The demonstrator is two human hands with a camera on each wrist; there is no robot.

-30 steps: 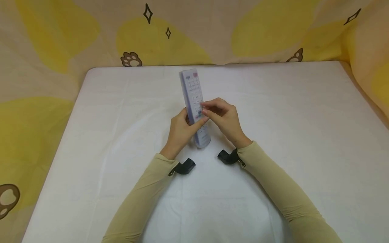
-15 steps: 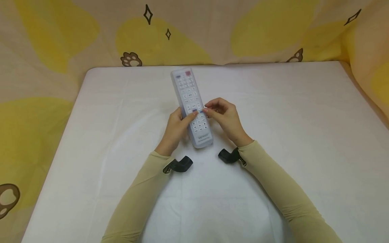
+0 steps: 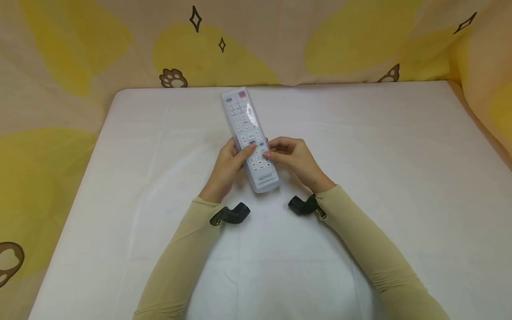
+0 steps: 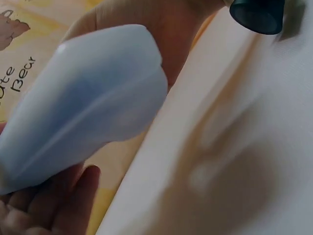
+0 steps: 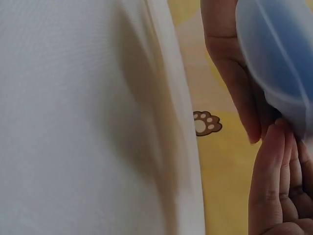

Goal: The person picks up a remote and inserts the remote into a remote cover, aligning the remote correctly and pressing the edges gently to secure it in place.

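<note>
Both hands, left hand (image 3: 229,165) and right hand (image 3: 294,159), pinch the long white button-covered remote control (image 3: 249,138) with curled fingers (image 3: 276,155) above the white desk (image 3: 400,178).

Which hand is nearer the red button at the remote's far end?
Left, slightly. The left hand grips the remote along its left edge; the right hand holds its right edge. The red button lies beyond both.

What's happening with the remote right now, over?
Left hand grip on remote, thumb across the buttons. Right hand grip on its other side. Remote held above the white table, buttons up. Nothing in the way.
</note>
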